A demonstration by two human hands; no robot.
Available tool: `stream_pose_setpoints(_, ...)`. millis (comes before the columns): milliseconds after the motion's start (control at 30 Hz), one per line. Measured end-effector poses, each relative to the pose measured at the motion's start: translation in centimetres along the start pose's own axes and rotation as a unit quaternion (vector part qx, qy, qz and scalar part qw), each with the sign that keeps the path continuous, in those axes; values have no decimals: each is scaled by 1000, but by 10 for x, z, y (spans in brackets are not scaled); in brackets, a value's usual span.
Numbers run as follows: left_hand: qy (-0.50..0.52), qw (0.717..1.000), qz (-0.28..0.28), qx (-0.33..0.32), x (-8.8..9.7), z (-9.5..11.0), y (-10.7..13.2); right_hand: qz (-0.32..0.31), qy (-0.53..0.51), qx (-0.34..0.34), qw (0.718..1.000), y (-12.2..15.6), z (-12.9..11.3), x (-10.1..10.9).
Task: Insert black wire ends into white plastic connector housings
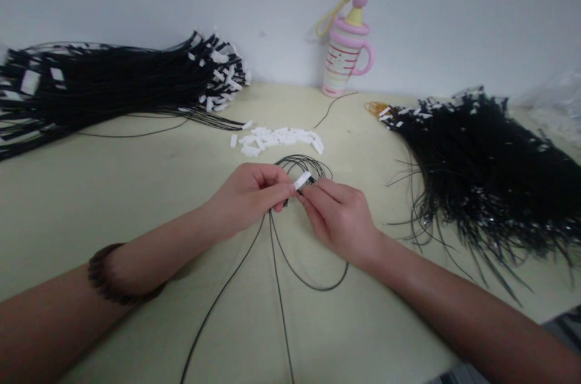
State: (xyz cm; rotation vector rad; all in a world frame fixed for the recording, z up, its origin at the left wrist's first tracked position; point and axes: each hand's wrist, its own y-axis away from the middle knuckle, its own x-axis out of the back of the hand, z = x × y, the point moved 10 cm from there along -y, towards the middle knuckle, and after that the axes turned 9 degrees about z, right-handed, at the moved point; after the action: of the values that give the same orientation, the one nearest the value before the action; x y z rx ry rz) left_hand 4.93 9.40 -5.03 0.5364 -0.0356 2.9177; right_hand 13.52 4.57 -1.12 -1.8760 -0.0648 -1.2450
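A small white plastic connector (pixel 302 180) sits between my two hands over the middle of the table. My left hand (pixel 256 193) is closed in a pinch at the connector's left end. From the right, my right hand (pixel 338 211) pinches a thin black wire close against the connector; the fingertips hide the exact contact. Several black wires (pixel 297 160) loop behind the hands, and others (pixel 276 275) trail from below my left hand toward the front edge. Just beyond the loops lies a pile of white connectors (pixel 276 139).
A big bundle of black wires with white ends (pixel 122 78) lies at the back left. Another wire bundle (pixel 481 160), tied with yellow bands, spreads at the right. A pink-and-white cup (pixel 344 57) stands by the wall. A clear plastic bag (pixel 558 105) is at the far right.
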Motion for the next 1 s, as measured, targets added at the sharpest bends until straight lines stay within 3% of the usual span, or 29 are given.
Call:
stream_pose_setpoints(433, 2, 999, -35, -21, -5, 3, 2, -3, -33, -26, 999, 4, 1, -4)
stream_pose_setpoints(700, 17, 1000, -13, -1, -2, -2, 1, -8, -90, -63, 994, 1, 10, -2)
stream_pose_setpoints(800, 72, 997, 21, 6, 7, -2, -5, 18, -123, -65, 990, -1, 12, 9)
stream_pose_setpoints(900, 178, 981, 75, 11, 31, 8, -11, 50, -169, -94, 980, -1, 19, 19)
stream_pose_setpoints(1000, 291, 953, 86, 17, 54, 27, -7, -36, -315, -161, 935, 3, 24, -2)
